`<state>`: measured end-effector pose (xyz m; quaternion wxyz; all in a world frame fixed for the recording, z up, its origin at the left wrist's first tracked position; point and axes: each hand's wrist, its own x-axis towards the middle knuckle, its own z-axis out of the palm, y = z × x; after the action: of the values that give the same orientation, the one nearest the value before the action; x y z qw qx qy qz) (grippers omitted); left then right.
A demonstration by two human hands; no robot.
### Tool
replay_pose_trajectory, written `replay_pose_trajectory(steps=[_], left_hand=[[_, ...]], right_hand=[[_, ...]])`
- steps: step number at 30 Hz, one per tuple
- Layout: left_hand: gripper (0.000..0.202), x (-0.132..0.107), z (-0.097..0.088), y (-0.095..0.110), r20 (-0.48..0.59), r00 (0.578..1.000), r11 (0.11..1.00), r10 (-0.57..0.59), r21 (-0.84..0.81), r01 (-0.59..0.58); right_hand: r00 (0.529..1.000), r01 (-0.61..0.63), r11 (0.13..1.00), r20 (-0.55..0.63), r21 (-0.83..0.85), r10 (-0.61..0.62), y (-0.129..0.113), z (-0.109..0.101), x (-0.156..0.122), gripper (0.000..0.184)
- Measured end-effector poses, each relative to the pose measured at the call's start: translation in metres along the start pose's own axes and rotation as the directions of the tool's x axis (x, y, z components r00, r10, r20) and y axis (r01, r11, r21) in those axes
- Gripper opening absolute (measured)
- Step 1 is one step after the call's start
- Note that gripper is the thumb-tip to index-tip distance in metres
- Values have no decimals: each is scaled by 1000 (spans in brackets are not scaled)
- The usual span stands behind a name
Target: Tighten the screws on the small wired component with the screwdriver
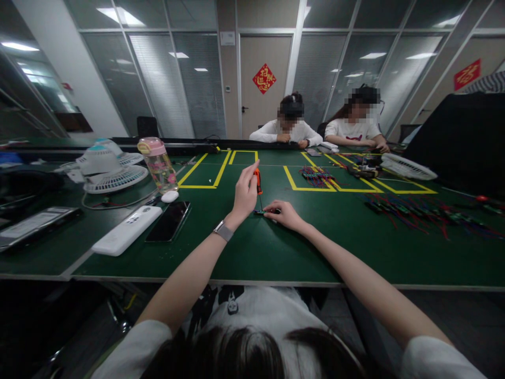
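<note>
left hand pinches orange screwdriver upright, tip down on small dark part | right hand just beside, fingertips pinching this part against green table, probably so it cannot turn | phone left of left hand | wire bundles right of right hand | 2 people seated far beyond

Bench: dark green, plain.
Tape outlines: yellow rectangles on the green.
Screwdriver: orange-red handle, dark shaft.
Small part: dark with a blue-green tint; finer pattern too small to tell.
Bottle: clear body, pink floral print, pink lid.
Fan: white grille, pale teal housing.
Power bank: plain white.
Phone: glossy black.
Watch strap: silver-grey.
Wire bundle: mixed red, blue and green.
Door ornament: red diamond, gold characters.
</note>
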<state>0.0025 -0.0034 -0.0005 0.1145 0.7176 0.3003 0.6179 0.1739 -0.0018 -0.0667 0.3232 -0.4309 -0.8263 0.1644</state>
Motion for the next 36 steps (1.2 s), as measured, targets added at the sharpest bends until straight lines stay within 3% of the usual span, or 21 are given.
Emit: replay_pose_trajectory(steps=[4,9,19,26,31,36], left_hand=[[35,-1,0,1,-59,998,1000,-29,-4,29],[26,0,-3,7,-114,993,991,-19,133,35],[37,0,-1,2,-8,997,996,-78,-50,77],[30,1,-3,5,-6,1000,994,-2,108,3],[36,2,-2,6,34,999,999,-30,26,29],[35,0,-1,4,-17,997,997,-72,-39,71]], right_hand=[[1000,-1,1000,5,10,1,0,0,0,20],[1000,-6,1000,-7,13,6,-1,-1,0,19],[1000,-11,1000,-1,6,11,-3,-1,0,19],[1000,-21,1000,-3,-10,21,-5,-2,0,18],[1000,-15,1000,-4,-5,15,-5,-2,-1,19],[1000,-9,1000,-2,9,9,-4,-2,-1,18]])
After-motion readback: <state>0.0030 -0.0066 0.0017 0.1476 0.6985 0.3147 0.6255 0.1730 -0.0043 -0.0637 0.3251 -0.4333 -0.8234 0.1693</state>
